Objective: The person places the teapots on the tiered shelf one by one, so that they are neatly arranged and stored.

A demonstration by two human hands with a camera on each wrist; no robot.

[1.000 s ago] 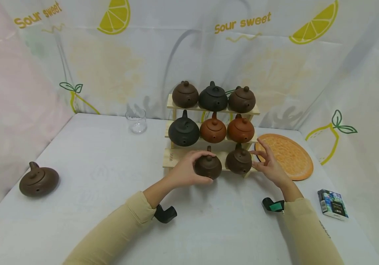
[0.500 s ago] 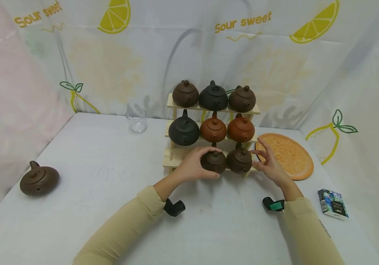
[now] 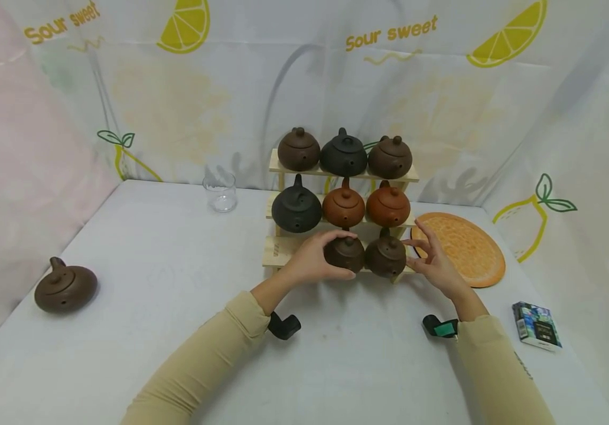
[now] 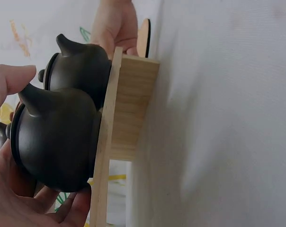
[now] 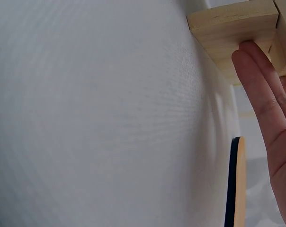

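In the head view my left hand (image 3: 317, 258) holds a dark brown teapot (image 3: 344, 255) on the lowest tier of a wooden stepped rack (image 3: 279, 252). In the left wrist view its thumb and fingers curve round this teapot (image 4: 58, 142), whose base rests on the wood. Another dark brown teapot (image 3: 386, 256) stands beside it, to the right, close or touching. My right hand (image 3: 432, 264) is at the right end of that tier. In the right wrist view its straight fingers (image 5: 263, 92) reach to the rack's wooden end (image 5: 237, 23); whether they press on it is unclear.
Upper tiers bear several teapots, among them a black one (image 3: 296, 208) and an orange-brown one (image 3: 344, 206). A lone brown teapot (image 3: 66, 287) stands far left. A clear glass (image 3: 221, 193) is at the back, a round orange-tan board (image 3: 463, 249) and a small box (image 3: 536, 326) at the right.
My left hand has moved right and slightly back with its teapot, closing the gap to the neighbouring teapot. The right hand stays at the rack's end.
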